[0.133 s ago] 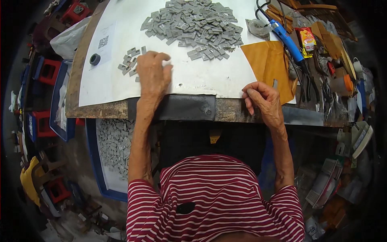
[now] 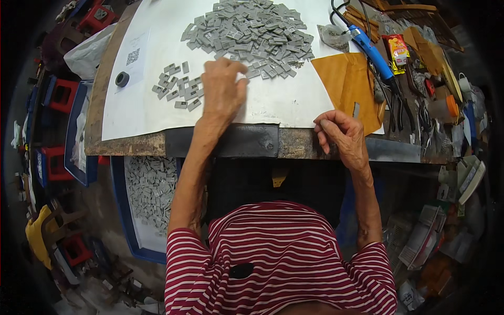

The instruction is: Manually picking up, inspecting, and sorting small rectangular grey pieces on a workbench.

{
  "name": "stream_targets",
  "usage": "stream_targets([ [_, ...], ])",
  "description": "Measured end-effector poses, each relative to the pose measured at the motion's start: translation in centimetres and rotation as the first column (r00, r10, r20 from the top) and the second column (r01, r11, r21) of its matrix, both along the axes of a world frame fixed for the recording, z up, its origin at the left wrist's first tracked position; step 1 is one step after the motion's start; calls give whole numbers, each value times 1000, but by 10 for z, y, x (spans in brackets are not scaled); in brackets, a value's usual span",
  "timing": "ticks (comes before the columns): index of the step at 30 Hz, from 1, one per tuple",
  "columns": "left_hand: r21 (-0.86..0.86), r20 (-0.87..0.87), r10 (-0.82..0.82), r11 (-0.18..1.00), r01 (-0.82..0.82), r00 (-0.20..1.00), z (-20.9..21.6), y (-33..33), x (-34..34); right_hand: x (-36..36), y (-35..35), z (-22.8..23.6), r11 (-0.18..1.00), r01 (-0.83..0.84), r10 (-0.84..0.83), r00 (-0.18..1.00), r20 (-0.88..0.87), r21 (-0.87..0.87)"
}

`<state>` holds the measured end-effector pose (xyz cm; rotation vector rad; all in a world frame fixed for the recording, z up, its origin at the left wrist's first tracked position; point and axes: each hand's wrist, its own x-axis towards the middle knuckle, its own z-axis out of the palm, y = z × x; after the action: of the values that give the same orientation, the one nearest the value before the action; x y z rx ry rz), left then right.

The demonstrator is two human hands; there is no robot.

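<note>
My left hand point(image 2: 223, 92) hovers over the white sheet point(image 2: 278, 102), between a large pile of small flat grey rectangular pieces point(image 2: 252, 34) and a smaller scatter of the same grey pieces point(image 2: 180, 104). Its fingers are bent and slightly smeared by motion, with thumb and forefinger apart; I see no piece held there. At the table's front edge, my right hand point(image 2: 342, 134) rests with its fingers curled and thumb against the forefinger. Whatever that pinch may hold is too small or hidden to make out.
A brown envelope point(image 2: 341, 79) lies right of the pile, near a blue corded tool point(image 2: 371, 51) and a yellow-red packet point(image 2: 398, 52). A dark ring point(image 2: 122, 79) sits on the sheet's left. Below the table's left side, a blue tray point(image 2: 126, 220) holds many grey pieces.
My left hand has moved right, from over the small scatter toward the big pile, uncovering more of the scattered grey pieces. The right hand has stayed nearly still.
</note>
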<state>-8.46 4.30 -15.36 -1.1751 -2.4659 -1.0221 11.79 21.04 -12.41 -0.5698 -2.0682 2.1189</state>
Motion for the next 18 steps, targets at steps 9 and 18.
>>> stream_targets([
  [9,-140,-20,-2,990,-1,1000,-2,50,14,31,-16,-4,994,69,-65,997,46,-82],
  [18,-83,40,29,996,-25,999,-15,51,12,44,-21,-13,992,68,-63,997,46,-102],
])
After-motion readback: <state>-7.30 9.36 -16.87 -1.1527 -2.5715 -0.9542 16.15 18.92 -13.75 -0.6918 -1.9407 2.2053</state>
